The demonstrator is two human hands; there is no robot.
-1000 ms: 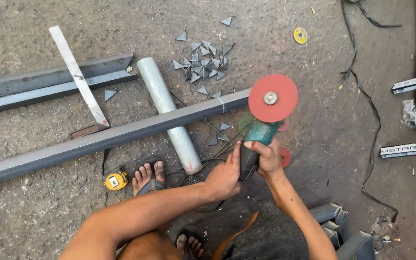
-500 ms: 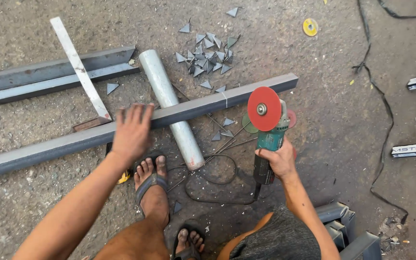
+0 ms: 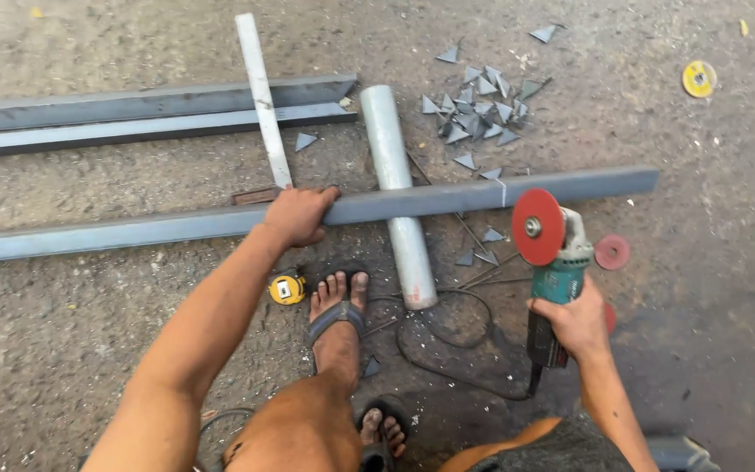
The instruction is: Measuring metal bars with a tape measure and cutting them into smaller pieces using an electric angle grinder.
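The left hand (image 3: 297, 215) is clamped over the long steel bar (image 3: 447, 199), fingers curled on its upper edge, pinning it where it lies across the round pipe (image 3: 395, 175) on the concrete floor (image 3: 89, 332). The right hand (image 3: 577, 322) is wrapped tight round the grip of a green angle grinder (image 3: 557, 271), whose red disc (image 3: 537, 227) hangs just below the bar, near a pale mark on it, not touching. This looks like the lining-up before a cut. The next move calls for a steady hold on the bar and the disc brought square onto the mark, well apart from the sandalled foot (image 3: 335, 306) and the cord (image 3: 447, 341). Metal offcuts (image 3: 481, 109) lie beyond
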